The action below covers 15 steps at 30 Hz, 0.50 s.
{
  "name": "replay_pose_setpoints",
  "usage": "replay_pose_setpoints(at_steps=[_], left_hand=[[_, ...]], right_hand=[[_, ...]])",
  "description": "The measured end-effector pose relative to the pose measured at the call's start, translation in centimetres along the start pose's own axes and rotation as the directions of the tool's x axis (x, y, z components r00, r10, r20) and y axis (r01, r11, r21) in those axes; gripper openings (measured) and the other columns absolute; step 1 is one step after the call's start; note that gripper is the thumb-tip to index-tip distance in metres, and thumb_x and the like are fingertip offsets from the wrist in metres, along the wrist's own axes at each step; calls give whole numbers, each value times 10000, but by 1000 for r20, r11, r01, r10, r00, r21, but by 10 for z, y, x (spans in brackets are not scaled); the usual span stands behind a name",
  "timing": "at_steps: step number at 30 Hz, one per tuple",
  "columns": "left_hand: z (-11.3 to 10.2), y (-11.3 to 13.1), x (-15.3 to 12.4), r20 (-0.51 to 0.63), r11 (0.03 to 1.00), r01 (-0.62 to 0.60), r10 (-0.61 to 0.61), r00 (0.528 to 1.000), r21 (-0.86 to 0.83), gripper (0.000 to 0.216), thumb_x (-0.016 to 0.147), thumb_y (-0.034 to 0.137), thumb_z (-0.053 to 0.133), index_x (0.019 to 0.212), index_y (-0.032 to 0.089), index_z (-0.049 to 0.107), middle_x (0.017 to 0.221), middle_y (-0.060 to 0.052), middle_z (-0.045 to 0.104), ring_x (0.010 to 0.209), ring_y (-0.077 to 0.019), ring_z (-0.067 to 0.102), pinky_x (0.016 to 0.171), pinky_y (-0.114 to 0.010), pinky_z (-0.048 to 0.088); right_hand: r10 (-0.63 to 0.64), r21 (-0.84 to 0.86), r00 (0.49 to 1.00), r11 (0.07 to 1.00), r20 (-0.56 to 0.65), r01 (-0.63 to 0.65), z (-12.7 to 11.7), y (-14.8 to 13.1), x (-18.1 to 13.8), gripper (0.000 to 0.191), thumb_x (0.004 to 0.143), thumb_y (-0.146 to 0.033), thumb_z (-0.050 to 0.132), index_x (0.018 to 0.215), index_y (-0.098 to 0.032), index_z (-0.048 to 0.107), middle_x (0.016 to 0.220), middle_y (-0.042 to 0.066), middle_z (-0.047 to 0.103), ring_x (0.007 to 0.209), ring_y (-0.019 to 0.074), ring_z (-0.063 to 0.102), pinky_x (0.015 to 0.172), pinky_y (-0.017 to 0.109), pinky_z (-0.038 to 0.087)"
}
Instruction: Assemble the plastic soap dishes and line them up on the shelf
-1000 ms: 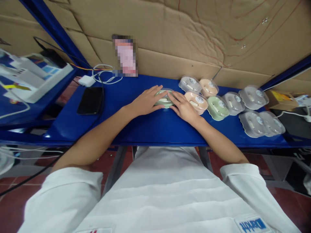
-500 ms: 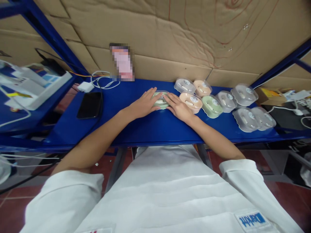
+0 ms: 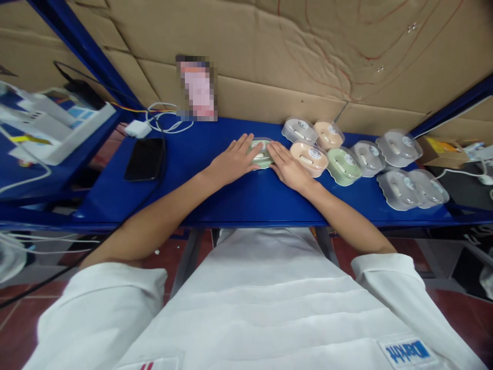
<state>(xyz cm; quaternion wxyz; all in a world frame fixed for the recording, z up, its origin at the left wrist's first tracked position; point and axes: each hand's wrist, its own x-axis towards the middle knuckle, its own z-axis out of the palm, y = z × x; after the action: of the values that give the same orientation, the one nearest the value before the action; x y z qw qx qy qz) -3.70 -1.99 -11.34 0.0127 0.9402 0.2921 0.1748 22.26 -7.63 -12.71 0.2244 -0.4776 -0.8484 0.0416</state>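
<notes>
A pale green case with a clear lid [image 3: 261,154] lies on the blue shelf [image 3: 239,200], straight ahead of me. My left hand [image 3: 231,163] lies flat over its left side, fingers stretched across the lid. My right hand [image 3: 288,168] lies flat against its right side, fingertips on the lid. Neither hand has lifted the case. Most of the case is hidden under my fingers.
Right of my hands sit several similar cases: a peach one [image 3: 309,157], a green one [image 3: 343,166], and clear ones [image 3: 397,188]. A black phone [image 3: 145,159], a white charger [image 3: 137,128] and cables lie at the left. Cardboard backs the shelf.
Both hands have stayed on the green case, their fingers shifting only slightly over the lid. The view has swayed a little with my head.
</notes>
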Motion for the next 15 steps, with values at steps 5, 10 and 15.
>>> replay_pose_setpoints(at_steps=[5,10,15], left_hand=[[5,1,3,-25,1000,2,-3,1000,-17,700,1152,563,431,1693,119,448,1784,-303,324,1701,-457,267,1345,-702,308],[8,5,4,-34,1000,10,-11,999,-11,699,1163,588,354,1714,163,425,1795,-267,330,1704,-440,272,1351,-690,301],[5,0,4,-37,999,15,-17,999,-50,687,1164,584,370,1707,169,448,1796,-250,343,1702,-431,283,1357,-676,298]], right_hand=[[21,-3,1000,1000,-1,-21,0,3,-1,680,1104,-215,442,1774,-239,330,1825,103,347,1737,275,220,1417,620,240],[17,-36,1000,999,4,-17,3,6,-2,703,1091,-158,388,1780,-281,317,1846,66,304,1750,262,159,1414,628,242],[13,-23,1000,1000,-8,-14,-1,2,-2,646,1121,-235,393,1766,-250,355,1832,88,334,1741,280,201,1414,619,241]])
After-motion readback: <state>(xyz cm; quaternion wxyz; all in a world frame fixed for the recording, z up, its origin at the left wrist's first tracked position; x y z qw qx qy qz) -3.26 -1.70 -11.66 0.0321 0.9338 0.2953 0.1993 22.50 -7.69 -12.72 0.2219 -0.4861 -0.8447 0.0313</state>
